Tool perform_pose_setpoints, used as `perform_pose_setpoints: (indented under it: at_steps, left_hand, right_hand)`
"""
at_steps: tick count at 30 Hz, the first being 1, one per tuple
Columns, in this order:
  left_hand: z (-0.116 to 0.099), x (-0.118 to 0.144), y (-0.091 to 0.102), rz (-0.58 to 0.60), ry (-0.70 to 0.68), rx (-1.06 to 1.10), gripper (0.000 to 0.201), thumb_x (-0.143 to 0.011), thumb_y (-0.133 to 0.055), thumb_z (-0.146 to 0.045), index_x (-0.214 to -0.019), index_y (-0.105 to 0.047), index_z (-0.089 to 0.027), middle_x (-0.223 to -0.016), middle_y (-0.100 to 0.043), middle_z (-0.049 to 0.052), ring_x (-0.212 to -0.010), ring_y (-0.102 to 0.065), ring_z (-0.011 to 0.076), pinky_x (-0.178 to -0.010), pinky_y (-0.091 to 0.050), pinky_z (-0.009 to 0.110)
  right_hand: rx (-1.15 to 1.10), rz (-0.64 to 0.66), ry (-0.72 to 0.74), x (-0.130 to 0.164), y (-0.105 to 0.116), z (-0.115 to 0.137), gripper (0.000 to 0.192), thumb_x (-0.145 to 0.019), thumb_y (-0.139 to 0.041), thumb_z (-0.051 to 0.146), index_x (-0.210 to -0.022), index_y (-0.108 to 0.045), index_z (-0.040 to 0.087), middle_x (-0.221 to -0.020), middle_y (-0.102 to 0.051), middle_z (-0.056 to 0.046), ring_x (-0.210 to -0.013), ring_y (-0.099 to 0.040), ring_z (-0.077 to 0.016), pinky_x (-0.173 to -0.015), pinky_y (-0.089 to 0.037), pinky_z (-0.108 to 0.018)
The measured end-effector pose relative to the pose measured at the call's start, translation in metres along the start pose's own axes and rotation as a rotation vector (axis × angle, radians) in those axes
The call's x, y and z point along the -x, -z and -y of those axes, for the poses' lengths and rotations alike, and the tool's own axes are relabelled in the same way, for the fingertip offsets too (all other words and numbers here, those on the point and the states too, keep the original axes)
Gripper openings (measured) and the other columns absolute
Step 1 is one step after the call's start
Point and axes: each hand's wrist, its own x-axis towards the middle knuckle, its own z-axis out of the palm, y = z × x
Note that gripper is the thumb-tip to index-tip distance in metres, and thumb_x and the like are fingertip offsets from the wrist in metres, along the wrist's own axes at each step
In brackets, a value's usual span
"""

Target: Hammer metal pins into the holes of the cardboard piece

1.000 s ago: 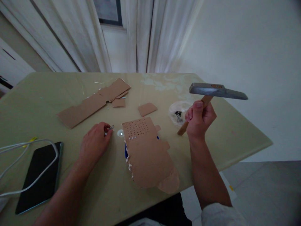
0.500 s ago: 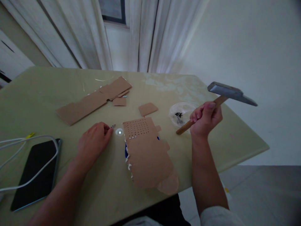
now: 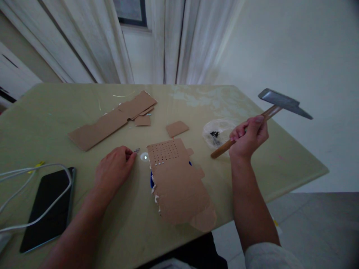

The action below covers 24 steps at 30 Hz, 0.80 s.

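My right hand (image 3: 249, 138) grips a hammer (image 3: 283, 101) by its wooden handle, raised over the right side of the table, with the grey metal head up and to the right. My left hand (image 3: 114, 164) rests on the table with thumb and fingers pinched at a few small nails (image 3: 137, 150); fine detail there is blurred. Just right of them lies a small round translucent disc (image 3: 144, 157). Beside it is a cardboard piece (image 3: 179, 190) with a grid of dark dots and several pale dots along the lower row. Blue and white bits show at its left edge.
A clear plastic bag (image 3: 209, 129) with small black pieces lies under the hammer handle. Cardboard strips (image 3: 112, 123) and a small cardboard scrap (image 3: 177, 129) sit farther back. At left, a white cable (image 3: 63, 186) crosses a dark tablet (image 3: 47, 209). The table's edge (image 3: 297, 183) runs along the right.
My right hand and the hammer have shifted slightly right, with the head a little higher. My left hand stays pinched in nearly the same place. The whole view has shifted slightly.
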Motion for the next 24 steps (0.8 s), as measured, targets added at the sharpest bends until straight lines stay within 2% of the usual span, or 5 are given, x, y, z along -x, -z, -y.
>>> perform_pose_setpoints:
  at_steps: [7,13,18,24]
  left_hand:
    - [-0.003,-0.001,0.004,0.021,0.008,0.005,0.031,-0.104,-0.051,-0.044,-0.105,-0.072,-0.022,-0.114,-0.083,0.016,-0.108,-0.079,0.0363,-0.088,-0.055,0.042]
    - [-0.003,-0.002,0.001,-0.014,0.011,0.048,0.033,-0.102,-0.05,-0.047,-0.102,-0.072,-0.022,-0.111,-0.084,0.015,-0.105,-0.078,0.0357,-0.088,-0.056,0.043]
    - [-0.003,0.0,0.002,-0.152,-0.022,0.102,0.033,-0.101,-0.054,-0.051,-0.102,-0.072,-0.024,-0.105,-0.082,0.014,-0.106,-0.076,0.0372,-0.093,-0.056,0.045]
    - [-0.006,0.003,0.009,-0.333,-0.1,0.362,0.036,-0.099,-0.059,-0.054,-0.105,-0.076,-0.022,-0.091,-0.078,0.007,-0.078,-0.068,0.0244,-0.083,-0.054,0.039]
  right_hand:
    - [-0.011,-0.018,-0.005,0.003,-0.005,0.0,0.053,-0.105,-0.066,0.068,-0.079,-0.044,0.028,-0.056,-0.032,0.012,-0.037,-0.027,-0.0077,-0.032,-0.024,-0.019]
    - [-0.016,-0.043,-0.035,0.01,-0.008,0.005,0.055,-0.101,-0.07,0.071,-0.079,-0.045,0.028,-0.056,-0.032,0.012,-0.038,-0.027,-0.0079,-0.032,-0.025,-0.019]
    - [0.005,0.023,-0.039,0.014,-0.009,0.009,0.056,-0.102,-0.068,0.074,-0.077,-0.045,0.029,-0.053,-0.033,0.011,-0.037,-0.026,-0.0091,-0.032,-0.023,-0.022]
    - [0.012,0.079,-0.006,0.02,-0.011,0.012,0.056,-0.103,-0.067,0.074,-0.078,-0.045,0.029,-0.053,-0.034,0.011,-0.036,-0.026,-0.0095,-0.033,-0.022,-0.025]
